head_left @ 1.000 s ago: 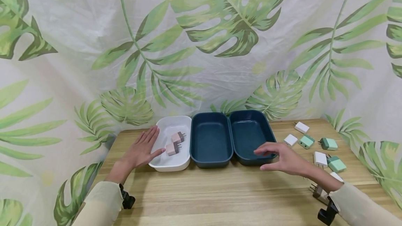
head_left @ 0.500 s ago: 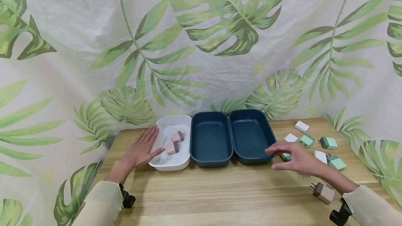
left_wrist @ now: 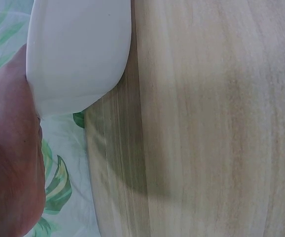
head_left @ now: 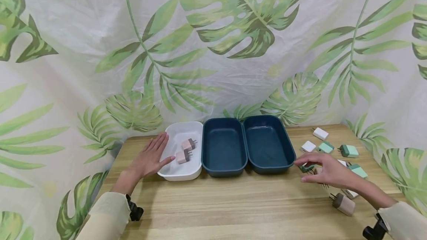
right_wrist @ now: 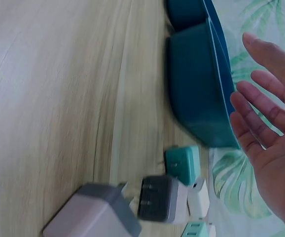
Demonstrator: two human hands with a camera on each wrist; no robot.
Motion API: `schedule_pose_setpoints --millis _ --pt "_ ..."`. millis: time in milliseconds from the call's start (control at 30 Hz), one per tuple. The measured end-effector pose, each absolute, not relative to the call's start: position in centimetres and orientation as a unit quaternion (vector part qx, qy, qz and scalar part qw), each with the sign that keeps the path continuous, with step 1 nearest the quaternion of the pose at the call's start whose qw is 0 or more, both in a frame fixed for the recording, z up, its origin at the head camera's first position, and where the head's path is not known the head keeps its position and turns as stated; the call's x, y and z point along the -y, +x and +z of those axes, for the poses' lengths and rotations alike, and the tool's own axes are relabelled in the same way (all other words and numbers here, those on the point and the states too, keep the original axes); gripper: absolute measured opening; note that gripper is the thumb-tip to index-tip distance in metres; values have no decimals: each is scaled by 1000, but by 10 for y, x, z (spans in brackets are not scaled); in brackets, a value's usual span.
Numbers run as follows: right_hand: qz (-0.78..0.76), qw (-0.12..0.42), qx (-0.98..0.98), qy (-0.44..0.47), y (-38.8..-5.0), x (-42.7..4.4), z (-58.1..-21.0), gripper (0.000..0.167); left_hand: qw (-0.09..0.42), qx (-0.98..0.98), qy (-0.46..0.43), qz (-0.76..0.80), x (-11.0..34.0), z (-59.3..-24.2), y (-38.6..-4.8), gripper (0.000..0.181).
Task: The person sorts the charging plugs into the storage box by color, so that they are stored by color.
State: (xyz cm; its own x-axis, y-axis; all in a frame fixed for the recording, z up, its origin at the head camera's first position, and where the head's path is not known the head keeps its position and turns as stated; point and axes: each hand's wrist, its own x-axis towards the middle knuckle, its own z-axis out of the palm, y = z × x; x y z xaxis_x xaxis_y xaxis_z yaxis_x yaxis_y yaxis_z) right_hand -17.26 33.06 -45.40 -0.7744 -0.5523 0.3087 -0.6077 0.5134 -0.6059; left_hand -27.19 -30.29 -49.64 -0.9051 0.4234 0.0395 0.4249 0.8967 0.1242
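My left hand (head_left: 150,160) rests along the left side of a white tray (head_left: 194,167), fingers straight and thumb over its rim. Inside that tray lie two pink chargers with brown prong ends, a rear charger (head_left: 188,144) and a front charger (head_left: 182,156). Over the right part of the table hovers my right hand (head_left: 328,167), holding nothing, its fingers relaxed and thumb apart. Beneath it are a green charger (right_wrist: 182,165) and a pink-and-brown charger (right_wrist: 163,198), partly hidden by the hand in the head view. Another pink-and-brown charger (head_left: 344,203) lies nearer me.
Two dark blue trays, a middle tray (head_left: 224,147) and a right tray (head_left: 270,142), stand beside the white one. More chargers are scattered at right, including a white charger (head_left: 320,133) and a green charger (head_left: 349,151). A leaf-patterned cloth (head_left: 233,80) hangs behind the wooden table (head_left: 233,206).
My right hand has moved right, from over the right blue tray's front corner to over the chargers. The left hand has stayed on the white tray.
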Motion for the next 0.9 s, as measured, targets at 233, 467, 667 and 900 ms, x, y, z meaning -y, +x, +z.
schedule_pose_setpoints --millis 233,467,667,900 --pt "343 34 880 327 -171 -347 -458 43 2 974 -218 -60 303 -496 -272 94" --pt "341 34 877 338 -174 -363 -464 40 3 974 -218 -61 303 -496 -272 94" --pt "342 44 875 340 -176 -375 -469 40 7 973 -220 -66 304 -498 -272 94" --pt "346 41 880 323 -176 -388 -477 41 31 970 -231 -75 304 -501 -273 94"
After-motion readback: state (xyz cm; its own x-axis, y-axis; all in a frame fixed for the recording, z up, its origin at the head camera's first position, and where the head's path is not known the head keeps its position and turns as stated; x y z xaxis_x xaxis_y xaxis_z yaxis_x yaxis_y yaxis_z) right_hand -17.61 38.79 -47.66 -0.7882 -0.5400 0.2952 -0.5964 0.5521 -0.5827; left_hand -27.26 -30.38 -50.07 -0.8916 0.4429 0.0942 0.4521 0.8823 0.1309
